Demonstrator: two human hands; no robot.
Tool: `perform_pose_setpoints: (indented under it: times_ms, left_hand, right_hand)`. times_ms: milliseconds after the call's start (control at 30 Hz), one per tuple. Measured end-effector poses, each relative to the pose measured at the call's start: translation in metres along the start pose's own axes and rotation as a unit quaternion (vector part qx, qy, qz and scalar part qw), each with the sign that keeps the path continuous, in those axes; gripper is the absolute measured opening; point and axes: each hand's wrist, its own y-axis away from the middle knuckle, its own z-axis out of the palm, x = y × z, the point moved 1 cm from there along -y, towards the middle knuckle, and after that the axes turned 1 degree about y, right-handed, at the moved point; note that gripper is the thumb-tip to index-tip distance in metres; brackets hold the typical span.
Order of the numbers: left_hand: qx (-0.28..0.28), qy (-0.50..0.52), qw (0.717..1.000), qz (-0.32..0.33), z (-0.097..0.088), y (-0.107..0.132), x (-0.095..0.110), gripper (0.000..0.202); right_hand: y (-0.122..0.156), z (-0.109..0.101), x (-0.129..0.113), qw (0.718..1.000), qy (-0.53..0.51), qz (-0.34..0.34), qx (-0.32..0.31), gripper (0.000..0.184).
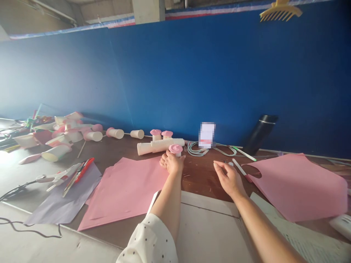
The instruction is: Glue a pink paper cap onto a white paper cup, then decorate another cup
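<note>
My left hand (172,163) is closed around a small white paper cup topped with a ruffled pink paper disc (176,148). It rests at the table's middle, just in front of a lying stack of paper cups (161,145). To the right, my right hand (229,179) hovers over the brown tabletop, fingers loosely stretched and slightly apart, with nothing visible in them. A white marker (241,170) lies just beyond it. Behind the stack stand two more cups with pink tops (156,133). Pink paper sheets (128,190) lie left of my left forearm.
A cut pink sheet (298,186) lies at right, near a black bottle (260,135) and a coiled cable (196,149). At left are a glue gun (60,176), a red-handled cutter (82,171), grey paper (68,204) and a pile of cups (65,131). A blue partition (175,73) closes the back.
</note>
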Motion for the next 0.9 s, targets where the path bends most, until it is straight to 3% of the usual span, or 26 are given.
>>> perform_pose_setpoints:
  times_ms: [67,300,567,800,900]
  left_hand:
    - [-0.003,0.004,1.000,0.011,-0.0006,0.0004,-0.0007,0.076]
    - [-0.008,-0.013,0.999,0.028,0.0036,-0.0025,-0.0017,0.047]
    - [0.021,-0.003,1.000,0.008,0.0074,-0.0010,-0.0037,0.086]
    - [0.004,-0.015,1.000,0.020,0.0034,0.0011,-0.0047,0.044]
    - [0.007,-0.009,1.000,0.011,0.0030,-0.0003,-0.0031,0.044]
  right_hand:
    - [0.0000,0.0004,0.0005,1.000,0.001,0.003,-0.005,0.046]
    - [0.0007,0.0000,-0.0005,1.000,-0.002,0.005,-0.019,0.047]
    - [0.0008,-0.0010,-0.0013,1.000,0.004,0.013,-0.027,0.047]
    - [0.0011,-0.0013,-0.0023,1.000,0.001,0.008,-0.029,0.044]
    - [0.0016,-0.0013,-0.0013,1.000,0.001,0.005,-0.024,0.045]
